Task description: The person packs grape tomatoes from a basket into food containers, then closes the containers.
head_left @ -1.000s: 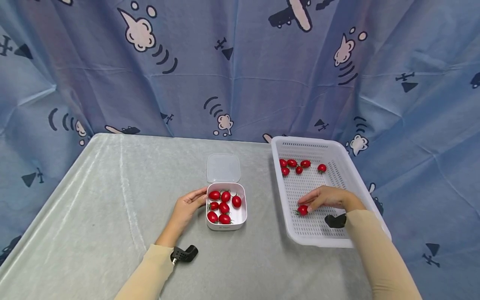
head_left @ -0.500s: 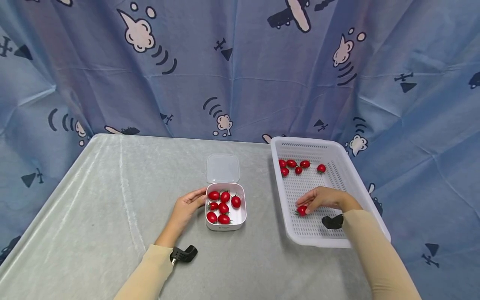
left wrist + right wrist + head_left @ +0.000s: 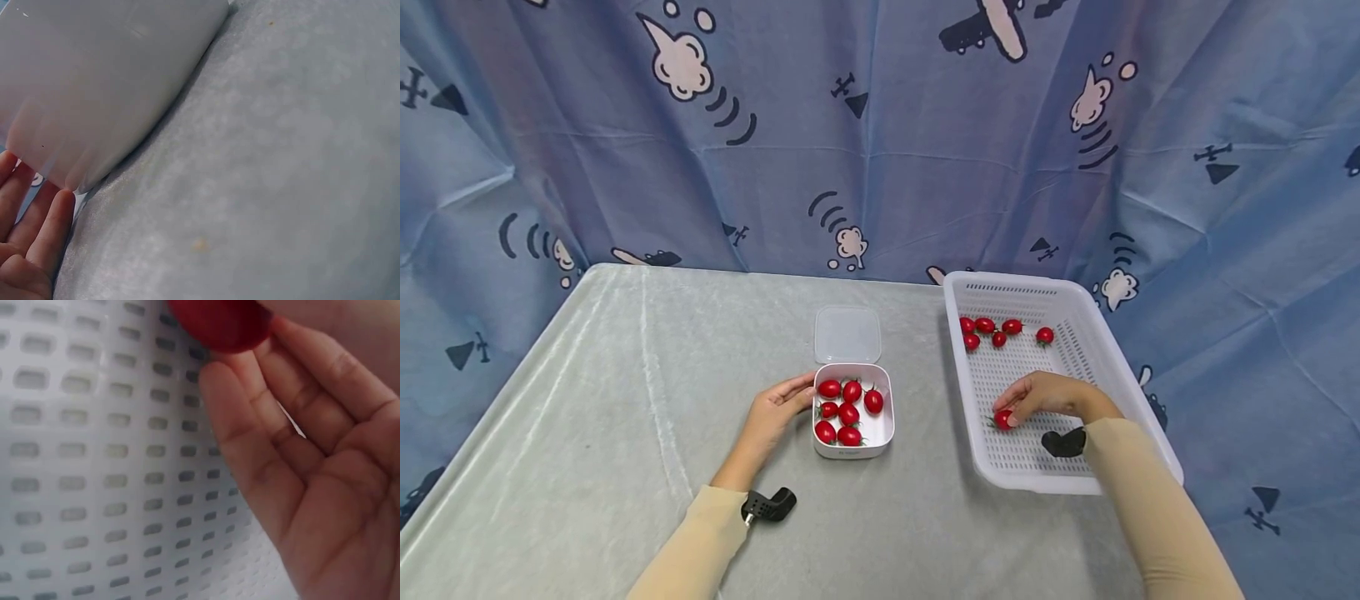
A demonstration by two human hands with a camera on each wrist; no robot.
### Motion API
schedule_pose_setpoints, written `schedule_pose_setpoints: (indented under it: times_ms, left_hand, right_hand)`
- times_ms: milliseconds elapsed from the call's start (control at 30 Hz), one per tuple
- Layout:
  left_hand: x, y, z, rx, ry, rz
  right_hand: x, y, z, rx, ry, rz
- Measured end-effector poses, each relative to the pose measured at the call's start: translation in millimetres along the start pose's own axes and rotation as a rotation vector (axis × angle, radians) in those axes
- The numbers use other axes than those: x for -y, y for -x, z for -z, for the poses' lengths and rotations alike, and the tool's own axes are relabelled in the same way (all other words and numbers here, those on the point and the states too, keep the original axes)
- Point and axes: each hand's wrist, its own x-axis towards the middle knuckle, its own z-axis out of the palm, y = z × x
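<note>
My right hand [image 3: 1051, 395] pinches a red cherry tomato [image 3: 1003, 420] between thumb and fingers, low inside the white perforated basket [image 3: 1150, 450]. In the right wrist view the tomato [image 3: 222, 322] shows at the top, partly hidden by the thumb, close over the slotted floor. My left hand [image 3: 775, 410] touches the left side of a small white box [image 3: 853, 452] with extended fingers. Several cherry tomatoes [image 3: 848, 414] lie in that box. From the left wrist, the fingertips [image 3: 62, 199] meet the lower edge of the box wall [image 3: 106, 81].
A clear lid [image 3: 847, 335] lies flat behind the white box. Toward the back of the basket sit several more cherry tomatoes [image 3: 985, 326], with one apart [image 3: 1044, 335] on the right. A grey cloth [image 3: 587, 400] covers the table, and a patterned blue curtain [image 3: 880, 125] hangs behind it.
The right hand and its tomato have shifted very slightly left within the basket. The left hand stays at the box, and the tomatoes there lie as before.
</note>
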Motion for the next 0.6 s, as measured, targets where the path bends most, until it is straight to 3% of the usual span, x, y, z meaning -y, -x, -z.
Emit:
schedule_pose_setpoints:
  times_ms: [167,367,600]
  left_hand:
    - [0.0,0.0,0.4,0.000,0.003,-0.007]
    - [-0.5,0.3,-0.2,0.002,0.004,-0.012]
    - [-0.2,0.4,-0.8,0.009,0.016,-0.011]
  right_hand:
    - [3.4,-1.1,-3.4,-0.020,0.036,-0.005]
    - [1.3,-2.3,-2.9,-0.047,-0.004,-0.003]
    - [1.9,3.2,5.3,-0.138,-0.154,0.112]
